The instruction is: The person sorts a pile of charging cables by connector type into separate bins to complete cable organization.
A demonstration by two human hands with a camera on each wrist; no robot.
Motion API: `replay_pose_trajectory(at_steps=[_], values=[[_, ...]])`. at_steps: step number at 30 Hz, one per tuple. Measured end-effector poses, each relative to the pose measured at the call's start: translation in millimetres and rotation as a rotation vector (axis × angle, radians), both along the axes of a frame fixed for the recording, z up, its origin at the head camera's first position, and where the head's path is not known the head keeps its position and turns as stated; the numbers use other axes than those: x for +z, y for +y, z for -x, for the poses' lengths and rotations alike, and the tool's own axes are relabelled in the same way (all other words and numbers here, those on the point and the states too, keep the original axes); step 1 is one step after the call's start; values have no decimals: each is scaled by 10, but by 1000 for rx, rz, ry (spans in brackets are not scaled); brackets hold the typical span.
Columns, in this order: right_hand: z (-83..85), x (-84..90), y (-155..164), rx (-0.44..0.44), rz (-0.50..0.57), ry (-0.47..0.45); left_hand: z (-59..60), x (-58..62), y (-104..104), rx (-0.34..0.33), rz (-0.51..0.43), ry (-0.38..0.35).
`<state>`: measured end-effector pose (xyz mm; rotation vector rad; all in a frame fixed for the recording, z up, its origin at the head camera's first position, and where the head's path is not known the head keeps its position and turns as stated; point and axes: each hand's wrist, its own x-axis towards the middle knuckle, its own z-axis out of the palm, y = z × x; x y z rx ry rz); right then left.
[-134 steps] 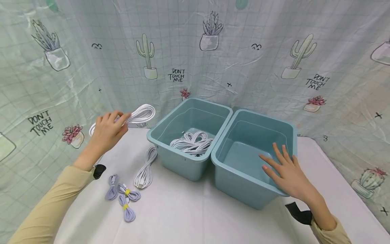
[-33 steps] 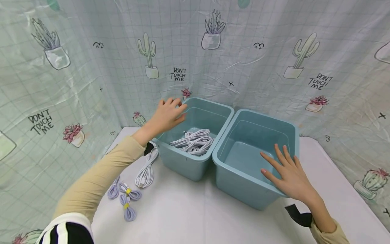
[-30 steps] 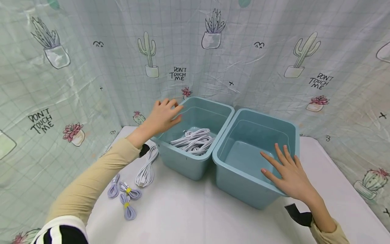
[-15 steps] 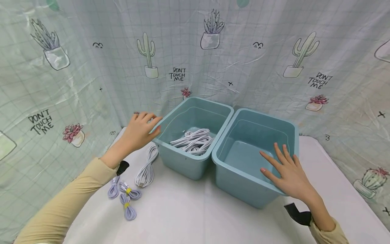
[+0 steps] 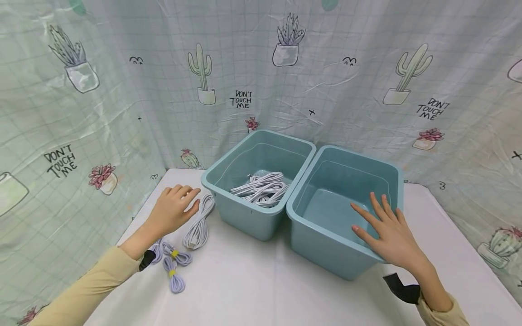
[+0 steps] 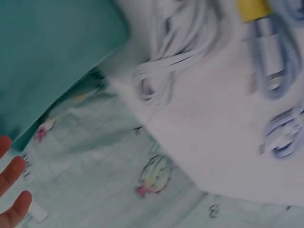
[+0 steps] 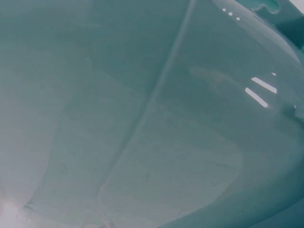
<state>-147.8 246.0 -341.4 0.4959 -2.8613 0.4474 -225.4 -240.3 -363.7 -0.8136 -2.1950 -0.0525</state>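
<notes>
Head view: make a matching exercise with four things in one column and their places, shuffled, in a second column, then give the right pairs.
Things:
1. white cable coil
2. white cable pile
3. right hand
4. purple cable bundles

Places:
A. on the near rim of the right bin
B. on the table, nearest the person
C. inside the left bin
D. on the table beside the left hand and the left bin

Pairs: 1-D, 2-C, 3-A, 4-B

A white cable coil (image 6: 173, 45) lies beside the teal bin (image 6: 47, 52), fingers (image 6: 12, 173) at the left edge.
</notes>
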Motion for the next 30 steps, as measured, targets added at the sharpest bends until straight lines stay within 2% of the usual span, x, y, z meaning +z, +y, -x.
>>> replay_pose_trajectory(at_steps=[4,9,14,22,25,30], values=[[2,-4,3,-1,1,-2,-8,-213,-12,8,83,-57],[2,-11,4,-5,4,-10,4,-403,-27,-4,174,-67],[1,-11,2,-5,4,-5,14,-542,-38,-34,227,-65],[-2,-15,6,-8,5,-6,73,-723,-63,-50,306,-100],[-2,-13,8,-8,5,-5,95,-768,-72,-22,328,-134],[2,-7,9,-4,8,-6,132,-834,-102,91,371,-258]])
